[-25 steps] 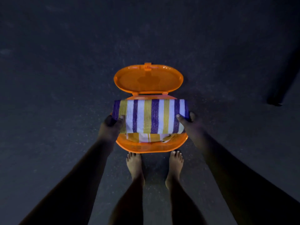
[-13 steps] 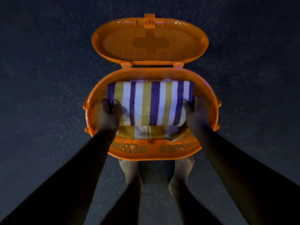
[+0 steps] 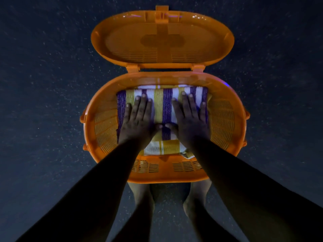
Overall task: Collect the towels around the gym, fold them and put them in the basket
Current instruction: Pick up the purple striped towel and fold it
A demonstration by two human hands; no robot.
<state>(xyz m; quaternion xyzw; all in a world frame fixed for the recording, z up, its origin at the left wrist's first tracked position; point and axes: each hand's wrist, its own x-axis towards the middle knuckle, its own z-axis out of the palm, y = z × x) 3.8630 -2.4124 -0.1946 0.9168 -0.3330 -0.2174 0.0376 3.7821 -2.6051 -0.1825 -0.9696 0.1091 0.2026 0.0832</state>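
A folded towel with purple, yellow and white stripes lies inside the orange oval basket on the floor in front of me. My left hand presses flat on the towel's left half, fingers straight. My right hand presses flat on its right half, and the two thumbs nearly meet in the middle. Another striped towel shows beneath it at the near side.
The basket's hinged orange lid stands open behind it. Dark speckled floor surrounds the basket. My bare feet stand just behind the basket's near rim.
The towel went from being held by its ends above the basket to lying inside it. Both hands let go of the ends and now press flat on top. The view has moved closer.
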